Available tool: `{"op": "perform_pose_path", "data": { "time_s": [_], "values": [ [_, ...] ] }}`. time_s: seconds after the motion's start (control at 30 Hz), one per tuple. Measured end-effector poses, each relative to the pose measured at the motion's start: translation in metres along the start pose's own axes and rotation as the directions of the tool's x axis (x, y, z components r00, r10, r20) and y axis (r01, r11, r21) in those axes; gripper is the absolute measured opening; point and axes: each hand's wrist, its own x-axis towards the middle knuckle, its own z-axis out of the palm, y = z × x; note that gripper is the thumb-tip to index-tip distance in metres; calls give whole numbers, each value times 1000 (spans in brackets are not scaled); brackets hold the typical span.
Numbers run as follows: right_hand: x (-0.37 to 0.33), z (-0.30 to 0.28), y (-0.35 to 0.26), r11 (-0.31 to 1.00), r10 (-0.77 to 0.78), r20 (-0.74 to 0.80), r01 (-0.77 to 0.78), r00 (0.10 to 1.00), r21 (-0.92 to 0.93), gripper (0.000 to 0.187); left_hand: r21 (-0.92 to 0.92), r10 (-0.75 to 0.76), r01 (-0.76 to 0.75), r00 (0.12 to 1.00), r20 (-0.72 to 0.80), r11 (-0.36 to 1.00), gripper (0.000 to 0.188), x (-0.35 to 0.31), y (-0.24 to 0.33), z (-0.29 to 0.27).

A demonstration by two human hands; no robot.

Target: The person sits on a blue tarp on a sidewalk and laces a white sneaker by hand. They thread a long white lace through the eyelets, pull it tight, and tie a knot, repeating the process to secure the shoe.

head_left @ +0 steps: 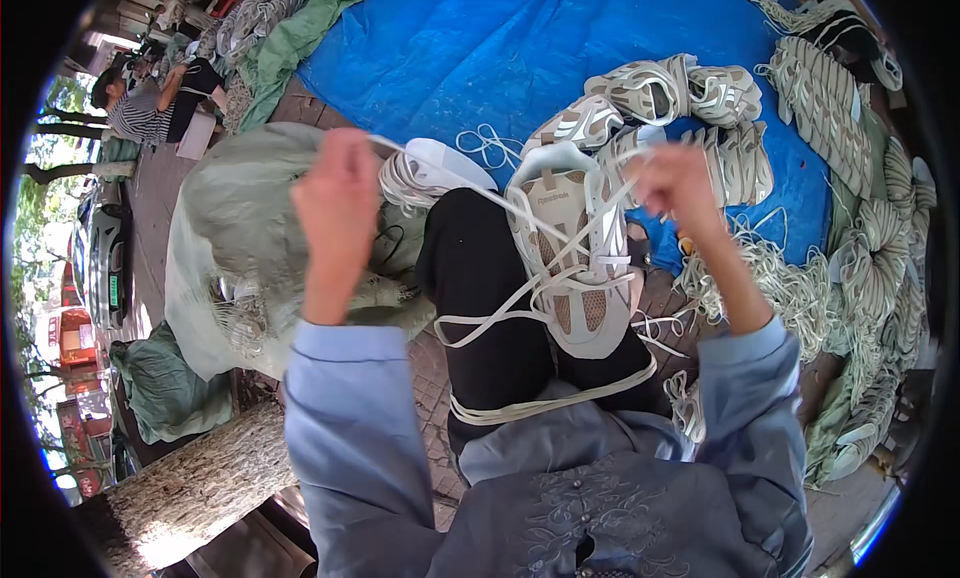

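Resting on lap: white shoe (572, 263), braced on dark knee for lacing, long axis running away from body, heel end near. Pulling lace (470, 183) taut, outward: left hand (335, 203) and right hand (675, 183), each pinching one end. Lying beyond: shoe pile (690, 108) on blue tarp (450, 48); grey sack (230, 218) at left.

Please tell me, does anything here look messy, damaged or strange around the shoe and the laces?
Nothing looks damaged. The left hand and right hand each pull a white lace taut from the pale shoe on the knee. Loose laces lie tangled beside the blue tarp, and one loops around the black trouser leg.
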Motion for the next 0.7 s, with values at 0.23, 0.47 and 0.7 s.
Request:
{"op": "perform_pose_path", "data": {
  "time_s": [0.23, 0.47, 0.7],
  "values": [
    [61, -303, 27, 963, 8, -587, -164, 810, -214, 25, 674, -571, 446, 820, -42, 589, 21, -17, -336, -88],
    [21, -137, -22, 594, -63, -259, -173, 964, -786, 21, 670, -561, 281, 791, 244, 687, 28, -34, -243, -42],
    [-83, 35, -132, 614, -704, 628, 727, 330, 306, 12, -468, 203, 21, 883, 422, 883, 11, -69, 21, 10]
  ]
}}
